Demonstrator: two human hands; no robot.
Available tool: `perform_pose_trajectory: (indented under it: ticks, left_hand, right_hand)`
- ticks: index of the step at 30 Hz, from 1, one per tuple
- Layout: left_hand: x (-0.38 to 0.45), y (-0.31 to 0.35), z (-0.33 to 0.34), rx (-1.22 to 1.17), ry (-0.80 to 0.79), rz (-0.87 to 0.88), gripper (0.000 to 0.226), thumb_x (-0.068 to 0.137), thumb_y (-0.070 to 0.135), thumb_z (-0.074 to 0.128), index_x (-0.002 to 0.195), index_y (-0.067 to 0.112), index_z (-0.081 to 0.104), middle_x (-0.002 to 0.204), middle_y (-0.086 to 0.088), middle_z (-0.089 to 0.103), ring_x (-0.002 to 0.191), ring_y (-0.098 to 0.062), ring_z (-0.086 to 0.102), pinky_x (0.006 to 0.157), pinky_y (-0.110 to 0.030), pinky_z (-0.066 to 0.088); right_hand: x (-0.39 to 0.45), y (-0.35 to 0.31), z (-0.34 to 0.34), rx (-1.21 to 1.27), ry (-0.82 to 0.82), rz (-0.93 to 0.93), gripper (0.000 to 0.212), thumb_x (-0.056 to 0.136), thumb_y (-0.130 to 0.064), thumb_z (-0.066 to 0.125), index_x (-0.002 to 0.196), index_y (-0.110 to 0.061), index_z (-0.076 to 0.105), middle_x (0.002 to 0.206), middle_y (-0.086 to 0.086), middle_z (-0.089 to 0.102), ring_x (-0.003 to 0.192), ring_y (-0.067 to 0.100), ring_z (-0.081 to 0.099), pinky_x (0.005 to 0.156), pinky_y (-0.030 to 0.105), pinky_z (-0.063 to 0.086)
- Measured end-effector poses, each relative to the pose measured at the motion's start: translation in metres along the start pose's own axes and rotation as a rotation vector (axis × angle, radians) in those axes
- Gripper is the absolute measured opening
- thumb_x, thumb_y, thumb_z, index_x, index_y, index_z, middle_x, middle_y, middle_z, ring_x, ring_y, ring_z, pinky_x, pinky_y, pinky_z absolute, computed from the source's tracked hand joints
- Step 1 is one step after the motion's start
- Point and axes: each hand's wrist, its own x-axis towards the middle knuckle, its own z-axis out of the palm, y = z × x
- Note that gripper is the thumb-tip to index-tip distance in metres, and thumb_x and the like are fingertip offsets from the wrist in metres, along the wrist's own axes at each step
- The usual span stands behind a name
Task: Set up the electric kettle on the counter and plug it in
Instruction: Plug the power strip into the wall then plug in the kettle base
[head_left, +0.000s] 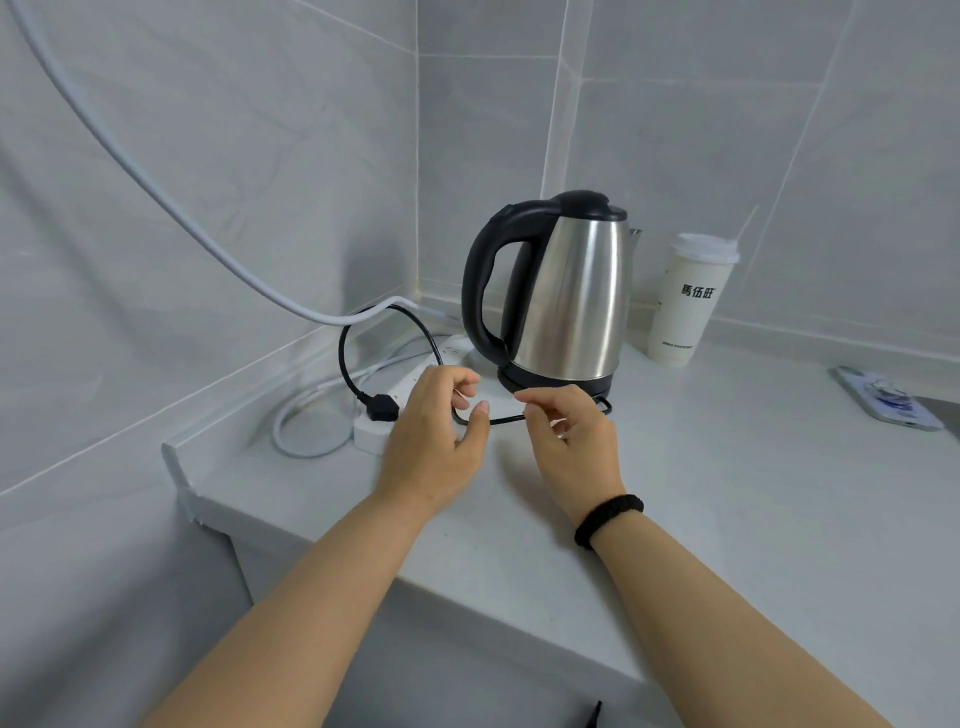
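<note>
Already plugged: black plug (378, 406) in power strip (410, 395), kettle's (563, 291) 9 o'clock | left hand (434, 441), right hand (571, 436) pinch power cord (506, 419) | next: tidy slack.

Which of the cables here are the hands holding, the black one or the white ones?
The thin black cord, stretched between both hands; the thick white cables lie untouched.

Viewpoint: head-worn, wide-angle, only view.
Facing: forward and down at the counter (727, 493) corner.
Nearness: close, forearms reaching in from below.
</note>
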Motion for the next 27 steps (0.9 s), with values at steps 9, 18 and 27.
perform_pose_trajectory:
  ticks: [9,18,27]
  left_hand:
    - [0.025,-0.007,0.026,0.038,-0.033,-0.011,0.066,0.081,0.023,0.06,0.137,0.009,0.029,0.14,-0.005,0.031,0.129,-0.013,0.032,0.11,-0.033,0.031]
    - [0.06,-0.026,0.055,-0.062,0.029,-0.15,0.081,0.088,0.025,0.061,0.148,0.017,0.007,0.154,-0.009,0.011,0.144,-0.023,0.016,0.117,-0.045,0.022]
    - [0.086,-0.04,0.065,-0.261,0.006,-0.283,0.075,0.096,0.021,0.051,0.151,0.019,0.001,0.152,-0.001,0.03,0.131,-0.008,0.04,0.108,-0.022,0.036]
  right_hand:
    - [0.034,0.036,-0.047,0.065,0.336,0.398,0.026,0.09,-0.015,0.06,0.115,-0.014,0.06,0.105,0.002,0.061,0.077,0.003,0.054,0.08,0.026,0.044]
    - [0.059,0.057,-0.042,0.145,0.231,0.495,0.066,0.088,-0.03,0.066,0.143,-0.019,0.032,0.142,0.004,0.04,0.114,0.018,0.051,0.093,0.03,0.041]
    - [0.077,0.066,-0.025,0.006,0.041,0.397,0.036,0.08,-0.042,0.065,0.108,-0.024,0.052,0.102,-0.006,0.065,0.094,0.018,0.062,0.075,0.026,0.044]
